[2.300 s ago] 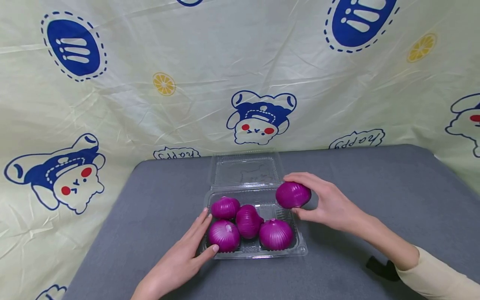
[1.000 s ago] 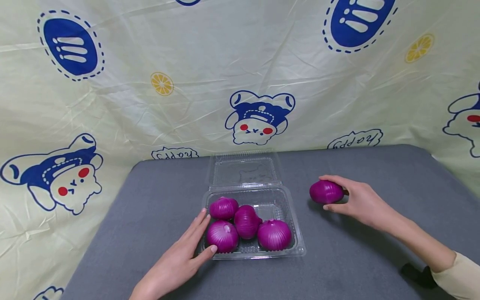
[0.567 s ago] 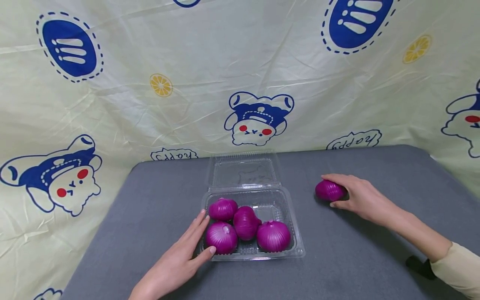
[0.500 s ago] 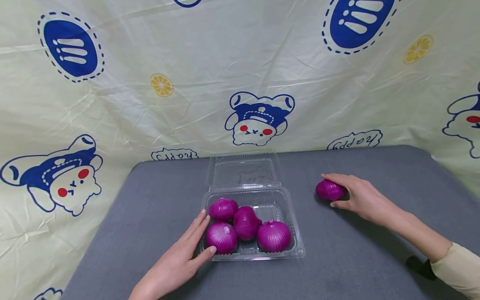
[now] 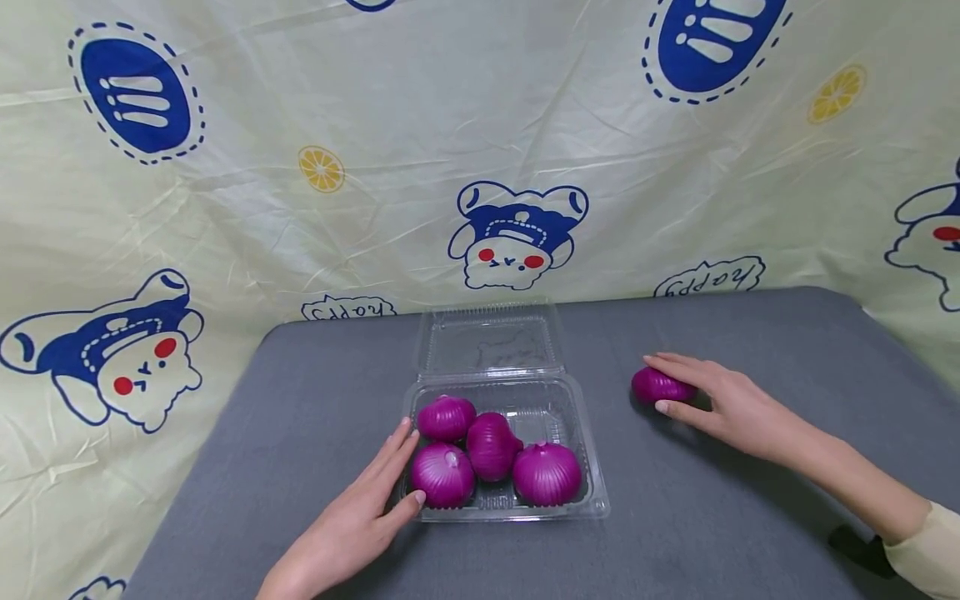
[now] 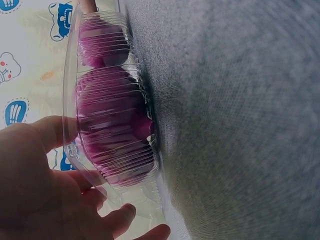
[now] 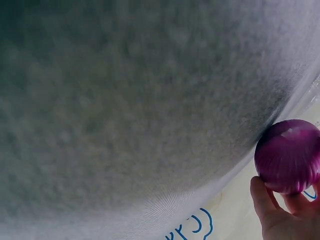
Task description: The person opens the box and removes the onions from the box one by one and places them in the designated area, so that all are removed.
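Several purple onions, among them a front-right onion (image 5: 547, 473), sit in the left and front of a clear plastic clamshell box (image 5: 588, 446). My left hand (image 5: 341, 521) rests at the box's left side, fingers extended along the rim and thumb at the front-left corner. In the left wrist view that hand touches the ribbed box (image 6: 72, 100), onions showing through its wall. Right of the box, a single onion (image 5: 657, 386) lies on the table. My right hand (image 5: 738, 412) lies loosely over it, fingers nearly straight; the right wrist view has fingertips at this onion's (image 7: 286, 155) side.
The box's clear lid (image 5: 487, 342) is folded back flat behind it. Grey cloth covers the table (image 5: 322, 375), and a patterned sheet (image 5: 405, 217) hangs along its back edge. A dark object (image 5: 858, 550) shows beside the right sleeve (image 5: 930, 550).
My right hand has carried the onion from above the box's right side to the table on the right, then loosened its fingers and drawn back slightly. My left hand has stayed at the box.
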The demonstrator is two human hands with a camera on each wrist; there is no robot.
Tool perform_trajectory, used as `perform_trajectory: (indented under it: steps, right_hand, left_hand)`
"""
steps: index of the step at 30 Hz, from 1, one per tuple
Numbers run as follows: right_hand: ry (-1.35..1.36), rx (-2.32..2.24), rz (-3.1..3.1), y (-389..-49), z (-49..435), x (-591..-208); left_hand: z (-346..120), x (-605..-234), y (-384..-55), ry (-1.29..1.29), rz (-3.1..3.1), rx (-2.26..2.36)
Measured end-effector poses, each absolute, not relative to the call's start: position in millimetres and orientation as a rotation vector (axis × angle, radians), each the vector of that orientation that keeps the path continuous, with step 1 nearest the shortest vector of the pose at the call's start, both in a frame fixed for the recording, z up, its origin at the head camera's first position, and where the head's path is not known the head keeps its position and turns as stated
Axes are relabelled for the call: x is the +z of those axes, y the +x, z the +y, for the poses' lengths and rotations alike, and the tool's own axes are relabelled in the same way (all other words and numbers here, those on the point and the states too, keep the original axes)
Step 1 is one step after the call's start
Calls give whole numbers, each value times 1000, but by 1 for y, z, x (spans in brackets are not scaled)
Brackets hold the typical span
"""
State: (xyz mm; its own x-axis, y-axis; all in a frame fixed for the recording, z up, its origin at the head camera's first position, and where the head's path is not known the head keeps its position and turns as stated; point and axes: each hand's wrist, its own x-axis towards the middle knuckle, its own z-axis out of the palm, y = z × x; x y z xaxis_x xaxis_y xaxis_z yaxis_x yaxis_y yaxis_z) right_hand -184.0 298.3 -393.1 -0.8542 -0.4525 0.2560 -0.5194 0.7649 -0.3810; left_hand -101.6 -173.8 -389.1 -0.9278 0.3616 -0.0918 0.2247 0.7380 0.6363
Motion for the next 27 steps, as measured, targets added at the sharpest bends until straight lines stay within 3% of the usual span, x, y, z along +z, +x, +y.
perform_trajectory:
  steps: [27]
  right_hand:
    - [772,785,-2962,-186,304,-386]
  left_hand:
    - [-174,-386,-101,451,2679,1006]
